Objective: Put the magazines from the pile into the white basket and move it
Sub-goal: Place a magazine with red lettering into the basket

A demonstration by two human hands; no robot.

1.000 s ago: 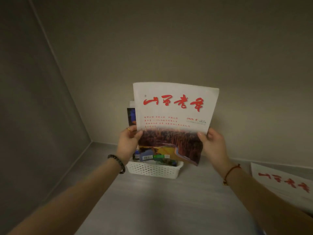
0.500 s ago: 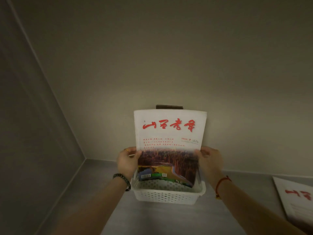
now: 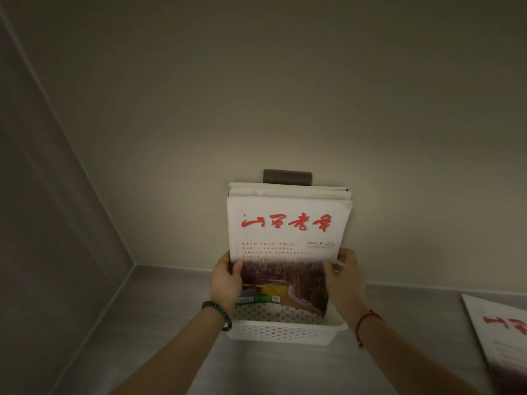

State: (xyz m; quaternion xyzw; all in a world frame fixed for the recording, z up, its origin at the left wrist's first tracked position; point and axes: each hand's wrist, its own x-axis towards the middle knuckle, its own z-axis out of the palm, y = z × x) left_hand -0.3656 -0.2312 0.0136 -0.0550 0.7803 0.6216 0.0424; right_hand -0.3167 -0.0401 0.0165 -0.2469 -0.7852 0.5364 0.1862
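A white perforated basket (image 3: 281,333) stands on the grey surface against the back wall. Several magazines stand upright in it. The front magazine (image 3: 288,232), white with red brush lettering and a brownish photo below, has its lower edge down inside the basket. My left hand (image 3: 226,280) grips its left edge, thumb on the cover. My right hand (image 3: 343,276) holds its right edge the same way. The other magazines (image 3: 288,189) show only as white top edges behind it.
The pile's top magazine (image 3: 502,337) lies flat at the right edge of the grey surface. A small dark plate (image 3: 286,176) sits on the wall just above the magazines. A grey side wall closes the space on the left.
Both hands have lowered the front magazine from above the basket down into it, in front of the others. The view has tilted so the basket sits lower in frame.
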